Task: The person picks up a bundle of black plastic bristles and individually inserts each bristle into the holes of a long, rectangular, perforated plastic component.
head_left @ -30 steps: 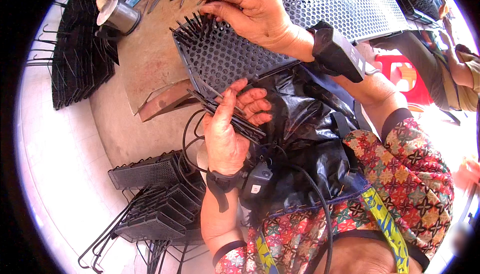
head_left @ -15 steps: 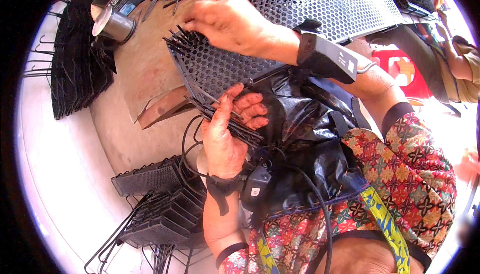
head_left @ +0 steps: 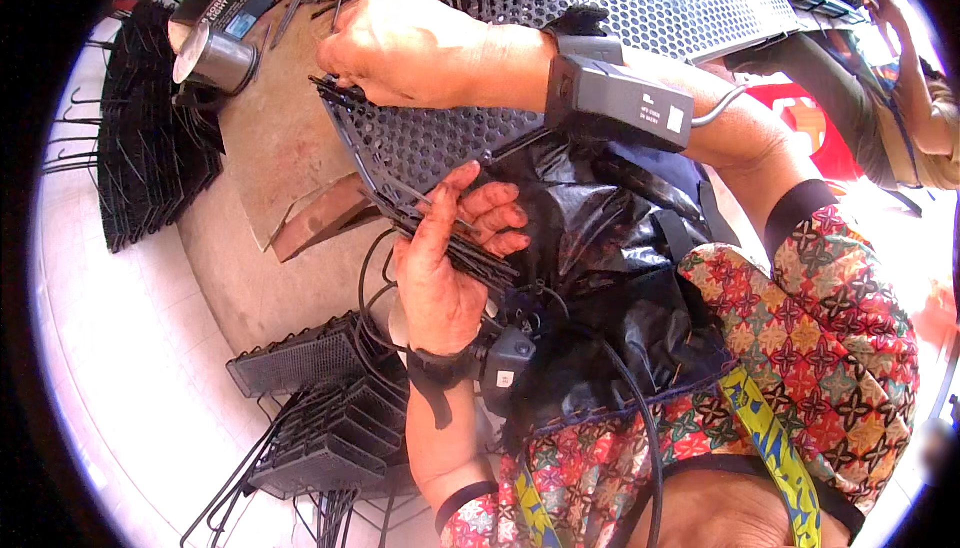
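Over my head feed, I see the left hand holding a bundle of thin black strips beneath its thumb. The right hand curls over the upper-left corner of a dark panel with round holes, its fingertips mostly hidden from me. A shiny silver cylindrical spool sits farther left.

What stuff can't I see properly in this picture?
In the head view:
- Right hand: what its fingertips grip, hidden by the hand itself.
- Perforated panel: the part behind that hand.
- Black strips: how many; they overlap in the left hand.
- Co-worker: cut off by right rim.
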Motion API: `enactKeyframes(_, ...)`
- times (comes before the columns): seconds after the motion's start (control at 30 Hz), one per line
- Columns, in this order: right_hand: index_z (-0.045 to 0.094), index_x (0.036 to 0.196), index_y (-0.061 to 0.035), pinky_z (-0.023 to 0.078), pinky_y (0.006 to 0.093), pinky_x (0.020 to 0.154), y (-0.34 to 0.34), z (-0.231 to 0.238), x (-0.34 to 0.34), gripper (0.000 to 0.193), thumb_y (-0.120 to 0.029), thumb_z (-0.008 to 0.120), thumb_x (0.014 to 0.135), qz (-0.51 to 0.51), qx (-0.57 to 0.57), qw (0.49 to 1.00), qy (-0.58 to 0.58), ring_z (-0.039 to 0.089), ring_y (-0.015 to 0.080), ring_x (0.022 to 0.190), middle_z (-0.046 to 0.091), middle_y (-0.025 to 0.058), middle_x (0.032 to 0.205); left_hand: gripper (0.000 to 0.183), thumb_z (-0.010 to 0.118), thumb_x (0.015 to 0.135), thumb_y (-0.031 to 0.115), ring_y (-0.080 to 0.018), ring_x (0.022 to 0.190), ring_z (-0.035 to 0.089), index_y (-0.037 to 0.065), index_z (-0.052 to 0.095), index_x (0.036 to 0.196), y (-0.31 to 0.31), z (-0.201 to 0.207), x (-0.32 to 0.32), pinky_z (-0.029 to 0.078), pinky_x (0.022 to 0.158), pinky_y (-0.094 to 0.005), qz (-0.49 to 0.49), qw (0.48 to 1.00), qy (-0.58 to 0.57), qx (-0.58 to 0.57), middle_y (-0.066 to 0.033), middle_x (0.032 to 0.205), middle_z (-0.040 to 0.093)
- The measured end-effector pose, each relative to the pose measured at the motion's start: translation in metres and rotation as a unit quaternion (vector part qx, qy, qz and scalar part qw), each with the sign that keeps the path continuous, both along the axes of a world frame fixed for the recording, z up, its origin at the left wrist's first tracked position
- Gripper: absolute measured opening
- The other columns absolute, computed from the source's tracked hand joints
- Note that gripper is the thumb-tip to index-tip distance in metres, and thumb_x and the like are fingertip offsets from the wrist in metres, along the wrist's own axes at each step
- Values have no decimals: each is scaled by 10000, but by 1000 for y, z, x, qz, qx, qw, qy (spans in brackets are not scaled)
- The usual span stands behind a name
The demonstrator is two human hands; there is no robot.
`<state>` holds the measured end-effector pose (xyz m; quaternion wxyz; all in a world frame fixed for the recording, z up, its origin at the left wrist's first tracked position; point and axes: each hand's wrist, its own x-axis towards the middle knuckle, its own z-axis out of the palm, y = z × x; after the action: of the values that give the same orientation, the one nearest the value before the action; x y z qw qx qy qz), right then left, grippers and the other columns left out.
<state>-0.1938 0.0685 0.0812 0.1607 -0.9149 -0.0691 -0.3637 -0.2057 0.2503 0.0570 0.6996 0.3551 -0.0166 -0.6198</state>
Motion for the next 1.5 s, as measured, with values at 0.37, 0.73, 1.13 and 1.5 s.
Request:
enactKeyframes(0.37, 572, 832, 51, 382, 206, 424, 35, 16, -57, 273, -195, 627, 726, 86, 537, 774, 325, 497, 66, 503, 563, 61, 575, 383, 459, 832, 242, -292, 709, 566, -69, 447, 1056, 0, -1, 1, 498, 539, -331, -102, 990, 0, -102, -236, 858, 551)
enactKeyframes(0.73, 585, 706, 44, 377, 223, 466, 26, 14, -76, 161, -117, 588, 708, -16, 542, 809, 227, 486, 74, 528, 543, 34, 571, 347, 490, 826, 211, -211, 671, 562, -50, 456, 1052, -6, 10, -6, 423, 413, -232, -57, 995, -72, -45, -171, 841, 569)
enactKeyframes(1.13, 585, 779, 42, 362, 183, 404, 25, 0, -79, 182, -111, 641, 697, 24, 697, 695, 177, 497, 77, 468, 549, 34, 570, 362, 467, 844, 274, -193, 531, 556, -42, 467, 1020, -4, 11, -7, 335, 330, -194, -36, 995, -88, -15, -187, 777, 572)
enactKeyframes(1.5, 598, 724, 23, 428, 205, 425, 5, 14, -78, 114, -91, 609, 722, -21, 678, 726, 114, 554, 113, 490, 599, 75, 617, 341, 453, 852, 253, -180, 535, 548, -23, 454, 1052, -4, 15, -8, 317, 333, -181, -32, 993, -112, 6, -181, 796, 568)
